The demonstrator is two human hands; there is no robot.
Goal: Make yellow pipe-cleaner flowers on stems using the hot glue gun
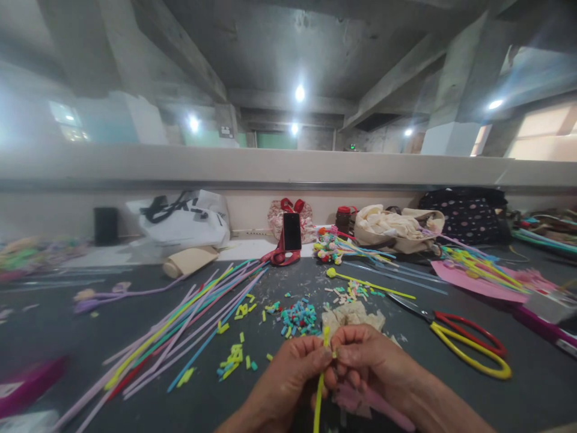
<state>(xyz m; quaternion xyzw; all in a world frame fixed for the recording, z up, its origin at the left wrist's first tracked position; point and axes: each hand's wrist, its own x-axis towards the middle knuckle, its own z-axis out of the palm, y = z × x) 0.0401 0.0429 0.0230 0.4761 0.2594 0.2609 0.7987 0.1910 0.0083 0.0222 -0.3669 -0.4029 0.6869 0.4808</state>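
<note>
My left hand [293, 367] and my right hand [369, 361] meet at the bottom centre, fingertips pinched together on a thin yellow straw [319, 391] that runs down between them. The straw's top sticks up just above the fingers. A small yellow piece sits at my right fingertips, touching the straw. Just beyond the hands lie a crumpled beige cloth [354, 314] and a scatter of short cut pieces [298, 317] in blue, green and yellow. Pink material lies under my right hand.
A fan of long coloured straws [189, 325] lies left of centre. Red-and-yellow scissors [469, 346] lie to the right. A phone [292, 231] stands on a red holder at the back, with bags, a jar and finished stick flowers [336, 246] along the wall.
</note>
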